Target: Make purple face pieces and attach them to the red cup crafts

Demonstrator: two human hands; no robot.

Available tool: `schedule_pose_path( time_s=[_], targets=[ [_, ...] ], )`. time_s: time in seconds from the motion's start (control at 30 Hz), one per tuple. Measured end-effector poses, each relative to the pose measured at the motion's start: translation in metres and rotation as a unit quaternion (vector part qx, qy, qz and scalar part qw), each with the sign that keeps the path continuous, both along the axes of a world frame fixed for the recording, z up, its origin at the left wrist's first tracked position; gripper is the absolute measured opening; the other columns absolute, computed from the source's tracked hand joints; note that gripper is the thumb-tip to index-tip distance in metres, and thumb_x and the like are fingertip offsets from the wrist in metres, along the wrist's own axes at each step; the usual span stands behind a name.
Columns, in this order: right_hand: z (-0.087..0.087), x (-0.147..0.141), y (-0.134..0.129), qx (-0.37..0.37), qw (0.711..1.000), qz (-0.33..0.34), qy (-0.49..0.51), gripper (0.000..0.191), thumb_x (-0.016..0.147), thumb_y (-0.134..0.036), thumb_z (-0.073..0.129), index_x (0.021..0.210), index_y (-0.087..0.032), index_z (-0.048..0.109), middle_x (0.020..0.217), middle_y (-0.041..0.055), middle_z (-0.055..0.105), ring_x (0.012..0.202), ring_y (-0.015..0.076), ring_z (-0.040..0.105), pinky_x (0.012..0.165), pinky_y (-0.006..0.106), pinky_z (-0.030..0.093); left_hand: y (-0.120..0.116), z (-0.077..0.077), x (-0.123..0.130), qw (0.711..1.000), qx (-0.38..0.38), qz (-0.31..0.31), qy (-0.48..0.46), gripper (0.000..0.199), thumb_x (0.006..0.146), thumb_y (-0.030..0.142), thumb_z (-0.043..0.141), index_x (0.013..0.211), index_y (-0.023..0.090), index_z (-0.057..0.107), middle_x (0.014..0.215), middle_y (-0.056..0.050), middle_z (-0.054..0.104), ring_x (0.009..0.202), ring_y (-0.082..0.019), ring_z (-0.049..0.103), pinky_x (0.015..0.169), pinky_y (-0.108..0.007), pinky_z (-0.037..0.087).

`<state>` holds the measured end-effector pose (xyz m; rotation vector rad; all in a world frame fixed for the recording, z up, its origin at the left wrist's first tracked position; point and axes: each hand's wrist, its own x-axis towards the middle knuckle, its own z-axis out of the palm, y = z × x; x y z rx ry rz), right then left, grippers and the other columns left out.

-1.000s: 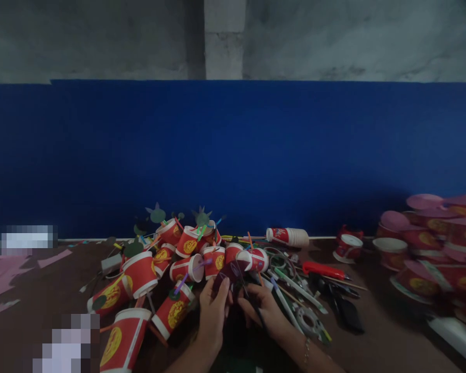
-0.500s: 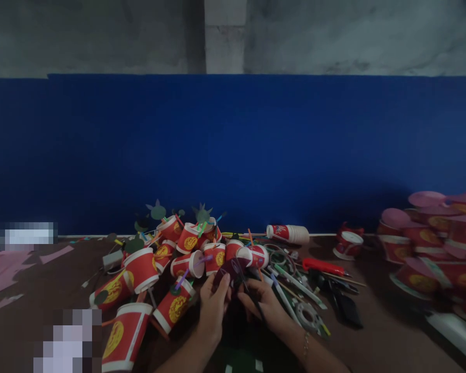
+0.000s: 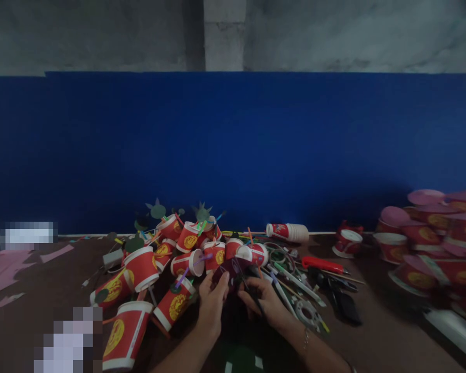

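My left hand is closed on a dark maroon sheet, paper by its look, with pale curved outlines drawn on it. My right hand grips a pair of dark scissors; their blades reach up to the sheet's right side. How far the blades are apart is too dark to tell. Just beyond the sheet lie red paper cups with yellow emblems, straws poking out of some. A purple straw crosses a cup left of my hands.
A pile of cups fills the left. Stacked cups lie at the back. Right of my hands are a tape roll, a red-handled tool and black pliers-like tools. Pink-topped cups stand far right; pink paper lies far left.
The maroon sheet shows a little wider and flatter between my hands. Both hands stay in nearly the same place, and the view has shifted very slightly.
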<state>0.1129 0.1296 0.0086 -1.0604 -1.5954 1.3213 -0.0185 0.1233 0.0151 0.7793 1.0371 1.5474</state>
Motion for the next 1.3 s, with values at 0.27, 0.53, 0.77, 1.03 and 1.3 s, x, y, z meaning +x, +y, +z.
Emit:
schedule_pose_path(
  time_s=[0.27, 0.53, 0.77, 1.03, 1.3],
  targets=[
    [-0.004, 0.003, 0.001, -0.013, 1.0, -0.005, 0.0, 0.035, 0.065, -0.047, 0.069, 0.064, -0.017, 0.05, 0.044, -0.0076, 0.043, 0.032, 0.0052, 0.039, 0.032, 0.016, 0.03, 0.003, -0.006, -0.001, 1.0, -0.015, 0.011, -0.014, 0.039, 0.058, 0.044, 0.073, 0.06, 0.016, 0.045, 0.039, 0.012, 0.033, 0.038, -0.002, 0.025, 0.038, -0.015, 0.018],
    [0.002, 0.003, 0.002, -0.015, 1.0, -0.003, 0.001, 0.036, 0.064, -0.047, 0.069, 0.065, -0.017, 0.05, 0.042, -0.0074, 0.044, 0.032, 0.0057, 0.04, 0.033, 0.017, 0.03, 0.003, -0.005, -0.001, 1.0, 0.001, -0.003, -0.019, 0.037, 0.058, 0.041, 0.074, 0.059, 0.015, 0.048, 0.041, 0.011, 0.033, 0.039, -0.002, 0.025, 0.038, -0.015, 0.018],
    [0.005, 0.003, 0.001, -0.017, 1.0, -0.008, -0.025, 0.035, 0.065, -0.047, 0.068, 0.061, -0.017, 0.049, 0.039, -0.0078, 0.042, 0.031, 0.0056, 0.038, 0.032, 0.016, 0.028, 0.002, -0.007, -0.001, 0.999, -0.017, 0.009, -0.045, 0.035, 0.057, 0.04, 0.076, 0.065, 0.014, 0.054, 0.043, 0.01, 0.039, 0.039, -0.003, 0.031, 0.039, -0.015, 0.025],
    [0.002, 0.004, 0.003, -0.025, 1.0, -0.01, -0.015, 0.035, 0.066, -0.048, 0.066, 0.061, -0.018, 0.047, 0.039, -0.0087, 0.042, 0.03, 0.005, 0.038, 0.031, 0.016, 0.027, -0.001, 0.005, 0.001, 0.993, -0.067, 0.04, -0.094, 0.047, 0.046, 0.034, 0.081, 0.084, 0.014, 0.061, 0.061, 0.002, 0.062, 0.05, -0.009, 0.055, 0.046, -0.018, 0.04],
    [0.004, 0.004, 0.001, -0.022, 0.999, -0.02, -0.02, 0.04, 0.065, -0.053, 0.064, 0.061, -0.018, 0.045, 0.038, -0.0091, 0.041, 0.03, 0.0051, 0.037, 0.03, 0.016, 0.026, -0.001, 0.003, 0.003, 0.982, -0.105, 0.119, -0.099, 0.05, 0.045, 0.039, 0.081, 0.083, 0.016, 0.057, 0.052, 0.007, 0.054, 0.048, -0.009, 0.053, 0.048, -0.019, 0.042]
  ],
)
